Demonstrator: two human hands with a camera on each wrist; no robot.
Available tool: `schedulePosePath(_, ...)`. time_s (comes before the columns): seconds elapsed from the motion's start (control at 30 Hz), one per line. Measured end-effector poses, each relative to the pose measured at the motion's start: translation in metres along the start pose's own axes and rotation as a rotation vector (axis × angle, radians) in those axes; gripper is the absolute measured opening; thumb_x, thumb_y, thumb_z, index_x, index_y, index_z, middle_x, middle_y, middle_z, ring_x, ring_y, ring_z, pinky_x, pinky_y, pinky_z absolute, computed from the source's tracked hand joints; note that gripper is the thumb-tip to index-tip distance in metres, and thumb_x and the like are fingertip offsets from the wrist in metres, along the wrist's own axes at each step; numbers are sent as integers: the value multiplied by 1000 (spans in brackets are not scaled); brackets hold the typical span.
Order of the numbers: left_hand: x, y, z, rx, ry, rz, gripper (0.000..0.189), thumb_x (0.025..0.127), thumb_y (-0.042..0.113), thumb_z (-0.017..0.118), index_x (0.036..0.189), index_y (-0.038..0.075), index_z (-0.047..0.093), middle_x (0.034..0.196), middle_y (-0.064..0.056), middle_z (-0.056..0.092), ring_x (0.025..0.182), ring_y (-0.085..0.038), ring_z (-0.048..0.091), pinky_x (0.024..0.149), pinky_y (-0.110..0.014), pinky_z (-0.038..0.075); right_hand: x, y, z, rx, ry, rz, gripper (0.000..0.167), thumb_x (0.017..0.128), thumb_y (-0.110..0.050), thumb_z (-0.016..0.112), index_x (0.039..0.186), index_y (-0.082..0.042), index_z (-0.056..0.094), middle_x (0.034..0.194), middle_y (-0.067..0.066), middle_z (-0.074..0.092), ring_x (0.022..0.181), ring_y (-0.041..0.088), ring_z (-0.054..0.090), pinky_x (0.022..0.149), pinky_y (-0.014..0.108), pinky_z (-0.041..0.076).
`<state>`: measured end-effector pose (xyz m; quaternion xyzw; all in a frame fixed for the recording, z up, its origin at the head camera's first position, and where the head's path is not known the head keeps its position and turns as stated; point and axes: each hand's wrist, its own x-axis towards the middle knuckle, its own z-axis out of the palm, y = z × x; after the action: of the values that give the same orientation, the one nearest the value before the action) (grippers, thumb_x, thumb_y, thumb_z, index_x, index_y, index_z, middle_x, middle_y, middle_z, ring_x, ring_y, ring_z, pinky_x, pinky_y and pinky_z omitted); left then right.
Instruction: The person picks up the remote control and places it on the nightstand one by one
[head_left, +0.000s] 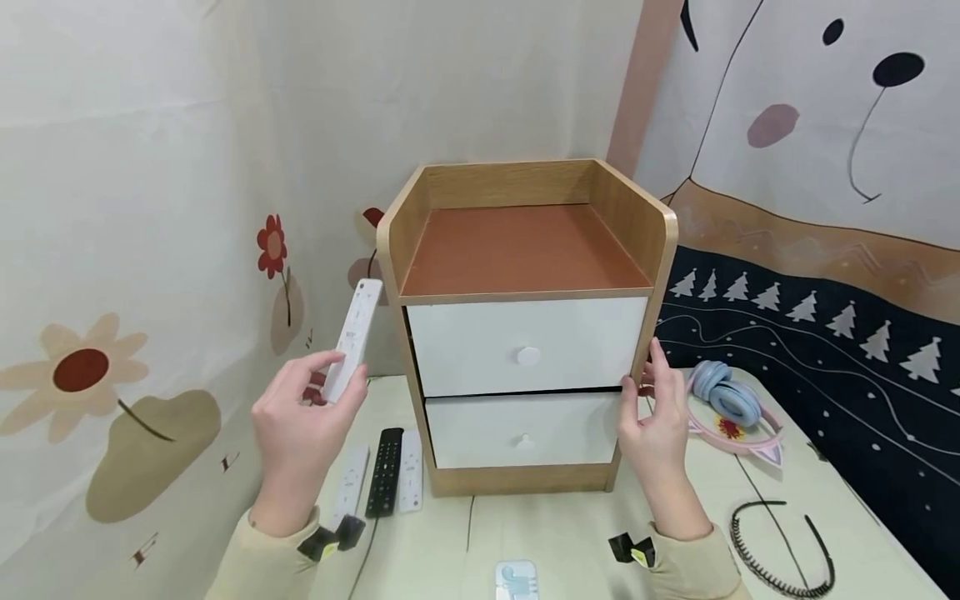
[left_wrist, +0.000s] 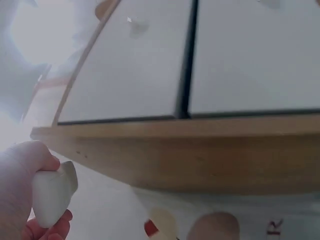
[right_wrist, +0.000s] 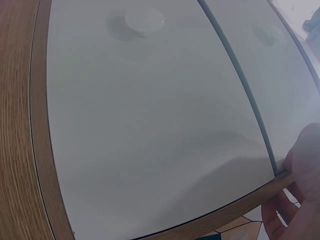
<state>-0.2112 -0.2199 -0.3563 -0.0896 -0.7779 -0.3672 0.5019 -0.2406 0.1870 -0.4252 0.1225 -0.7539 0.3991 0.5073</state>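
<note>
My left hand (head_left: 303,417) holds a white remote control (head_left: 354,337) upright between thumb and fingers, left of a small wooden drawer cabinet (head_left: 525,479). In the left wrist view the remote's end (left_wrist: 52,197) pokes from the curled fingers, beside the cabinet's side panel (left_wrist: 200,162). My right hand (head_left: 656,425) grips the cabinet's right front edge, thumb at the front and fingers round the side, as the right wrist view also shows. Both white drawers, the upper drawer (head_left: 465,346) and the lower drawer (head_left: 472,429), are closed, each with a round knob.
Left of the cabinet lie a black remote (head_left: 385,472) and two white ones, including the right-hand white remote (head_left: 411,471). A card with a blue animal (head_left: 516,581) lies in front. On the right are blue-and-pink cat-ear headphones (head_left: 726,398) and a black headband (head_left: 780,583).
</note>
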Motion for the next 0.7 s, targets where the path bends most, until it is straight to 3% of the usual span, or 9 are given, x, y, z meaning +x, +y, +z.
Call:
schedulePosePath(0.27, 30, 27, 5, -188, 118, 3, 26, 83, 4, 91, 105, -3, 79, 111, -15, 84, 77, 1, 60, 67, -6, 49, 1, 1, -1, 3, -3, 10, 73, 98, 9, 71, 165, -5, 47, 119, 28, 61, 104, 33, 64, 95, 0, 42)
schedulePosePath(0.43, 47, 47, 4, -340, 203, 15, 26, 83, 2, 88, 104, -9, 77, 112, -1, 84, 74, -3, 64, 65, -11, 51, 2, 1, -2, -3, -10, 26, 72, 99, 8, 71, 166, -7, 46, 120, 27, 61, 104, 32, 64, 96, 0, 41)
schedulePosePath(0.57, 57, 65, 3, -432, 216, 62, 26, 82, 2, 87, 101, -11, 76, 109, 6, 83, 74, -5, 68, 63, -13, 53, 1, -1, -3, -12, -11, 36, 72, 99, 7, 70, 166, -7, 46, 119, 27, 61, 103, 32, 64, 96, -1, 40)
schedulePosePath(0.7, 65, 80, 3, -467, 182, 115, 25, 81, 2, 87, 100, -11, 77, 109, 0, 84, 74, -6, 69, 64, -14, 53, 1, -1, -3, -13, -13, 32, 72, 99, 7, 70, 166, -7, 46, 119, 28, 61, 103, 33, 64, 96, -1, 40)
